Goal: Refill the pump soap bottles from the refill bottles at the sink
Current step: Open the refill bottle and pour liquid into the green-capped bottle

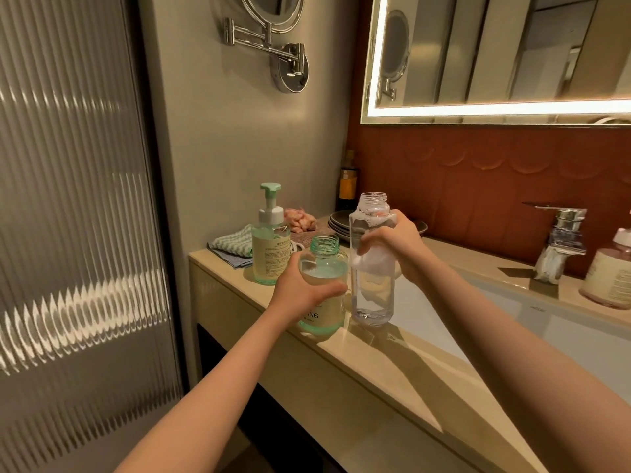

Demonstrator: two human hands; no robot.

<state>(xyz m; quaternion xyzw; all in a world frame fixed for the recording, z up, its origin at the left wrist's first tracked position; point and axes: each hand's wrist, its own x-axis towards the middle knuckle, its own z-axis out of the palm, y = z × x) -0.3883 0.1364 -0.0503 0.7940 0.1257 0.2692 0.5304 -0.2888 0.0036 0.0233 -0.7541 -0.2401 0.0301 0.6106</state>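
A green-tinted soap bottle [322,312] with no pump stands open on the counter edge, and my left hand [304,285] grips its body. Right beside it a tall clear refill bottle [372,298], also uncapped, stands upright with a little clear liquid at the bottom; my right hand [392,247] is wrapped around its upper part. A second green bottle [271,247] with its white and green pump fitted stands behind them to the left. A pink pump bottle [611,274] sits at the far right past the tap.
The chrome tap [560,240] and white sink basin [478,322] lie to the right. Stacked plates [338,223], a dark bottle [348,186], a striped cloth [232,245] and a pink cloth [300,218] crowd the back corner. A ribbed glass panel [75,199] stands left.
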